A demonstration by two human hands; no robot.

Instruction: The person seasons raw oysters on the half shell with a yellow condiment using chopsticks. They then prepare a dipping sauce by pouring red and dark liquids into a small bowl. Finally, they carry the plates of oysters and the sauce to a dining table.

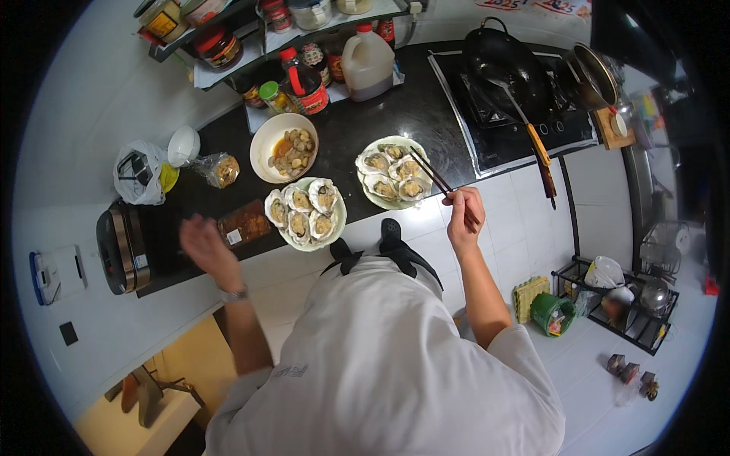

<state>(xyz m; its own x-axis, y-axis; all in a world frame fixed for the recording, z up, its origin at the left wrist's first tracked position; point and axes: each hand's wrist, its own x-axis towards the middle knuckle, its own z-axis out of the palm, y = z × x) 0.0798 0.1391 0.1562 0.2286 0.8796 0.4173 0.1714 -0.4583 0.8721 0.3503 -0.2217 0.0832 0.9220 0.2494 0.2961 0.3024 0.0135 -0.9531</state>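
My right hand (466, 219) grips a pair of dark chopsticks (434, 175), whose tips reach over a plate of topped oysters on the half shell (379, 187) at the counter's front edge. Blurred, my left hand (206, 245) is at the left beside a plastic-covered tray of reddish-brown food (245, 223); whether it touches anything I cannot tell. Between the hands stands a second plate of oysters with a pale topping (299, 223). Behind it is a white bowl (263, 149) with shelled oysters (293, 159) and some orange liquid.
A black wok (496, 54) with a spatula (536, 137) and a pot (593, 77) stand on the gas hob. Bottles and jars line the back shelf, including a plastic jug (368, 62). A white plastic bag (137, 174) and a rice cooker (120, 248) are at left.
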